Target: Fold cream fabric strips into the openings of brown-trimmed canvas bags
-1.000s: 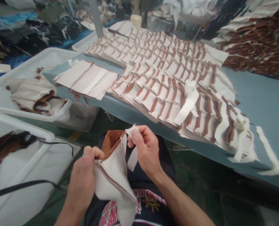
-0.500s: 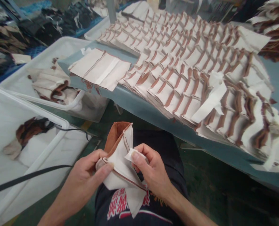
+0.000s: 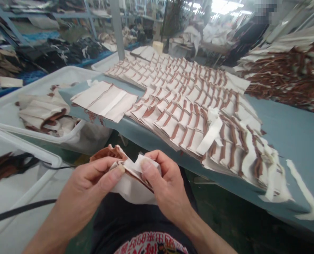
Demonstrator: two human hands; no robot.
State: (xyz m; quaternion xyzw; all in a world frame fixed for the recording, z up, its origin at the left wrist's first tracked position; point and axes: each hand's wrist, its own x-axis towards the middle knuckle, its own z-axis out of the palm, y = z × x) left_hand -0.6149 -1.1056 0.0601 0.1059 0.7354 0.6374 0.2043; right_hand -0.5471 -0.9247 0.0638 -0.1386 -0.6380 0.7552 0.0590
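In front of my body, my left hand (image 3: 101, 180) pinches the seamed edge of a sewn fabric piece (image 3: 131, 190), off-white on one face and rust-brown on the other. Its brown part bunches up above my left fingers. Between the thumb and fingers of my right hand (image 3: 160, 176) is a white tape strip (image 3: 139, 163), held against the seam of the same piece. My right fingers partly hide the strip and the piece's right end.
A blue-grey table (image 3: 291, 123) carries overlapping rows of similar sewn pieces (image 3: 183, 116), with white strips (image 3: 212, 132) on them. Brown-and-white pieces (image 3: 286, 67) are heaped at right. White bins (image 3: 74, 132) holding fabric stand at left. A person in dark clothing (image 3: 252, 31) is behind the table.
The view has tilted up, showing more of the room. The fabric piece has folded lower between my hands, and both hands have moved slightly left, still gripping.
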